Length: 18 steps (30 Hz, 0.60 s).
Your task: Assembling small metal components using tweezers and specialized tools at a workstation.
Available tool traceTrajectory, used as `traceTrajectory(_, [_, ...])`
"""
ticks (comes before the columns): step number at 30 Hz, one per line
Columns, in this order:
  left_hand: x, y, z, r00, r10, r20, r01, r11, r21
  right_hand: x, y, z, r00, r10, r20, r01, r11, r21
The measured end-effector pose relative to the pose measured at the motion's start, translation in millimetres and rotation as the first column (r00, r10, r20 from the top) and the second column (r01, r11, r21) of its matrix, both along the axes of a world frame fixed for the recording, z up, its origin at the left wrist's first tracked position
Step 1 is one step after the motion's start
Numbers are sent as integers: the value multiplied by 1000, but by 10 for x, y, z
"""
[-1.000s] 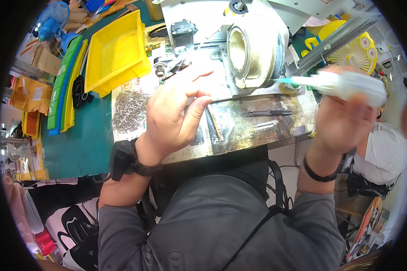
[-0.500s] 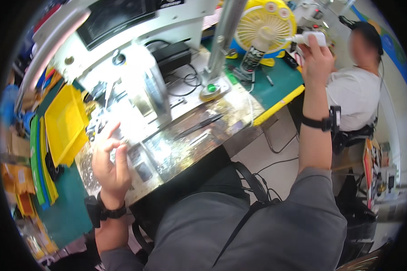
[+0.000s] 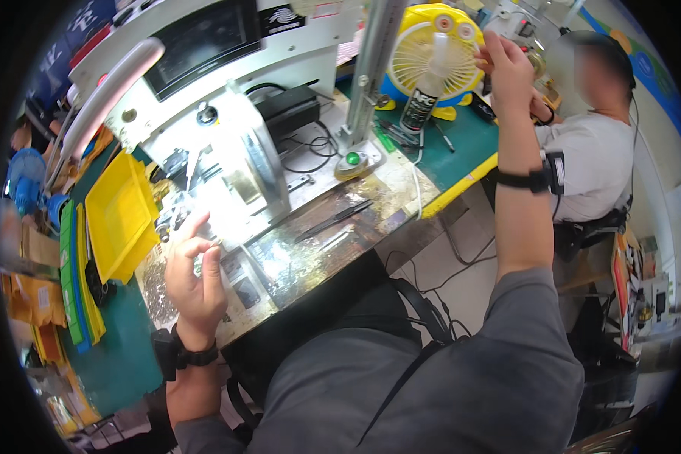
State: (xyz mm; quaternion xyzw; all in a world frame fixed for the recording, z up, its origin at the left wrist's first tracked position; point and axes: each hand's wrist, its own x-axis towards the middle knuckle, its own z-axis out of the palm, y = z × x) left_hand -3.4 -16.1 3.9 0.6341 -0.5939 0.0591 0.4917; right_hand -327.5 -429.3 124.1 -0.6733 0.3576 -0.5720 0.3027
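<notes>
My left hand (image 3: 195, 291) is raised over the left front of the workbench, beside a brightly lit machine (image 3: 238, 159). Its fingers curl toward the thumb, the index finger partly stretched; a tiny pale-green spot shows between them, too small to name. My right hand (image 3: 511, 76) is lifted at the far right, near the yellow fan (image 3: 465, 57), its fingers bent and drawn together. Whatever they may hold is hidden. Left of that hand, a black bottle (image 3: 418, 111) with a clear, upright top stands before the fan. A black pen-like tool (image 3: 335, 219) lies on the bench.
A yellow tray (image 3: 117, 219) stands tilted at the left, next to several green, blue and yellow strips (image 3: 79, 280). A metal post (image 3: 365, 83) rises near a green button (image 3: 352, 158). A seated person in white (image 3: 590, 151) is close to my right hand.
A white bottle-like object held in my right hand no longer shows there. That hand has shifted slightly left. My left hand stays curled, a little lower and farther right in the picture.
</notes>
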Motion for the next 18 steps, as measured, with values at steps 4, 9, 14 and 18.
traceTrajectory(4, [9,35,35,1000,-17,-6,18,999,33,274,1012,-745,799,398,-451,-397,912,102])
traceTrajectory(9, [21,-46,74,999,-37,24,37,999,0,551,1662,-1408,558,333,-760,-548,836,-36])
traceTrajectory(14, [55,-11,61,996,-16,93,22,998,-61,636,1651,-1348,426,446,-787,-647,759,79])
traceTrajectory(18, [50,-19,70,994,-19,112,30,994,-106,557,1671,-1112,418,552,-721,-547,787,285])
